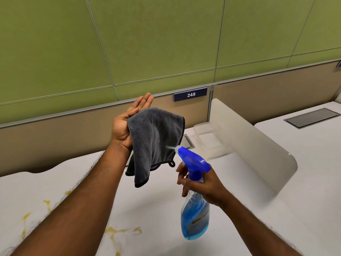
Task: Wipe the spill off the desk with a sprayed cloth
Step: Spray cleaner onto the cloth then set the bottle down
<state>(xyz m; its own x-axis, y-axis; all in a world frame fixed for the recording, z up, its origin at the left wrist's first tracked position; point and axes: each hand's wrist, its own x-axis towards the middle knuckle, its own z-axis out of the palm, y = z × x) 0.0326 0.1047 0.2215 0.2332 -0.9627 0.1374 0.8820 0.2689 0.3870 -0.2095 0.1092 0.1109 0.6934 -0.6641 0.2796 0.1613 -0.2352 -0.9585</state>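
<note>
Head view: cloth (155, 137) draped over flat left hand (127, 122) (palm up), spray bottle (195, 200) just right.

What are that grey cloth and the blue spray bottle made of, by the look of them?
The cloth looks like soft microfibre: fuzzy matt nap, stitched dark edge, limp drape over the left hand. The spray bottle looks like clear glossy plastic, blue liquid showing through, with an opaque blue plastic trigger head.

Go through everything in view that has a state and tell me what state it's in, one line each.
grey cloth: draped over the open palm, held up off the desk.
left hand: open, flat, fingers extended.
spray bottle: held off the desk, nozzle aimed at the cloth, mist leaving it, partly full of blue liquid.
right hand: closed around the bottle neck.
yellow spill: not yet wiped off the desk.
</note>
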